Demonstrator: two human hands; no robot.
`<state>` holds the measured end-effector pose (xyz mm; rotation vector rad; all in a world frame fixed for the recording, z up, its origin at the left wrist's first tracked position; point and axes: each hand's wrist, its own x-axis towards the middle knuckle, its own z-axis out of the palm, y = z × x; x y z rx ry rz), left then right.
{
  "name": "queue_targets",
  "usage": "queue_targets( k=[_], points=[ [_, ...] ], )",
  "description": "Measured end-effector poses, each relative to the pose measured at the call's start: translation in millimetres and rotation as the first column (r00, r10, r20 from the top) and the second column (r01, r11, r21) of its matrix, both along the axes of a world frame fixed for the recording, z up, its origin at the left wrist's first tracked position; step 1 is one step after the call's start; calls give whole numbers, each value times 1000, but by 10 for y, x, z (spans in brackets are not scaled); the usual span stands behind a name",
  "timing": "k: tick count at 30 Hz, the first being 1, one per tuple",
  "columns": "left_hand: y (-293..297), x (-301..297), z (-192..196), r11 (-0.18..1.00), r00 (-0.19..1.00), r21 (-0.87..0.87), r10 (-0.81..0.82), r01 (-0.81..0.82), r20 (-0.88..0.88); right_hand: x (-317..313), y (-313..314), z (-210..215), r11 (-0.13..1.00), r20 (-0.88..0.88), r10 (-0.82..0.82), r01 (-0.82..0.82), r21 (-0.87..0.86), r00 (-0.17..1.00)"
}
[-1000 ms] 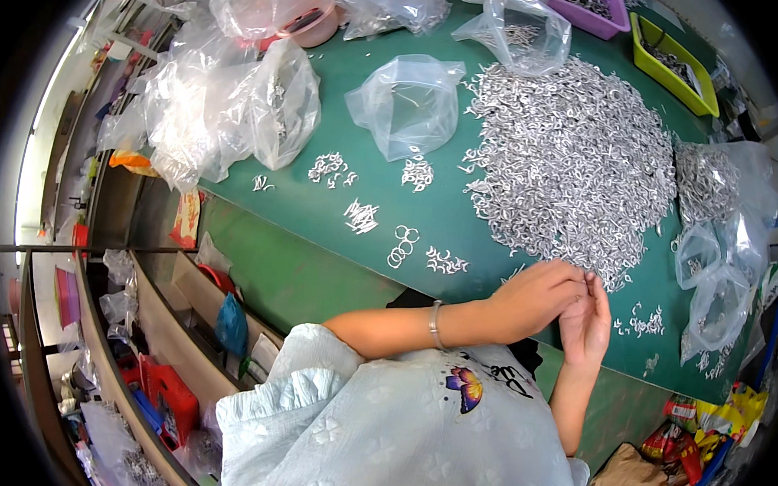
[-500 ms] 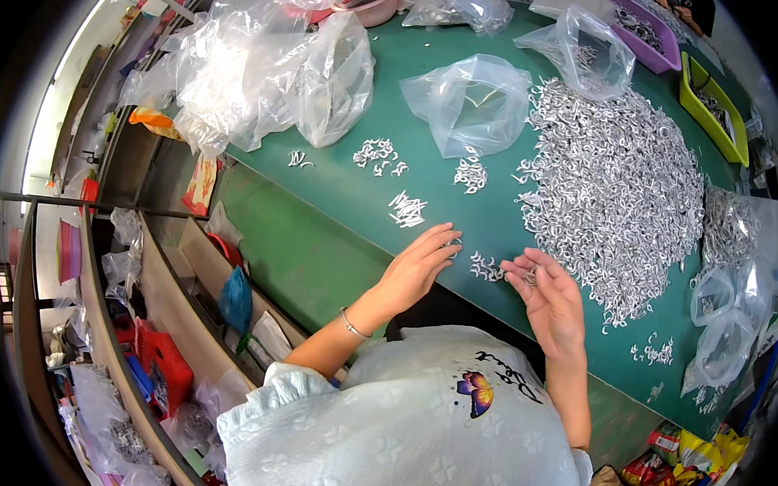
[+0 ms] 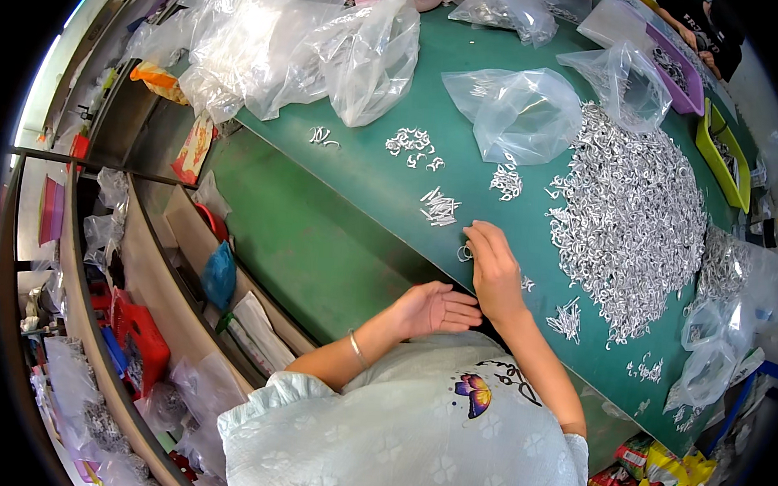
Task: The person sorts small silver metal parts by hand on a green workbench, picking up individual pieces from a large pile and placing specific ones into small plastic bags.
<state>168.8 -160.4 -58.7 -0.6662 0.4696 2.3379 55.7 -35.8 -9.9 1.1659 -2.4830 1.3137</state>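
Small piles [image 3: 440,207] are apparently sorted; large heap [image 3: 630,227] is left. Left hand [image 3: 429,310] is extended, empty; right hand's [image 3: 497,272] grip near ring [image 3: 464,253] cannot be told.

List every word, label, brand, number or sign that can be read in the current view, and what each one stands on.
Wording is not copied out here, only where it stands.
Pale blue top: dark script beside a butterfly print, partly lost in the folds.
Other person's black top: pale lettering, small and blurred.
Red and yellow packets: print too small to read.
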Motion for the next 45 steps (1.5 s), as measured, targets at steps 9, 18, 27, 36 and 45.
queue_targets(
  k=[9,18,27,36,45],
  points=[
    [-121,-280,-438,658,984,752,111,34,-142,342,58,2,978,18,116,-117,171,993],
    [-117,-305,-427,899,986,419,-73,130,-150,591,308,24,881,79,467,-471,45,881],
    [135,155,-276,912,988,400,-135,93,79,507,650,318,971,245,10,49,-235,969],
    [766,-583,801,950,933,309,144,-38,-330,417,566,668,990,-30,-115,117,73,993],
    [1330,-655,1101,969,945,188,208,-163,-252,189,904,578,953,-39,-247,236,-190,968]
  ],
)
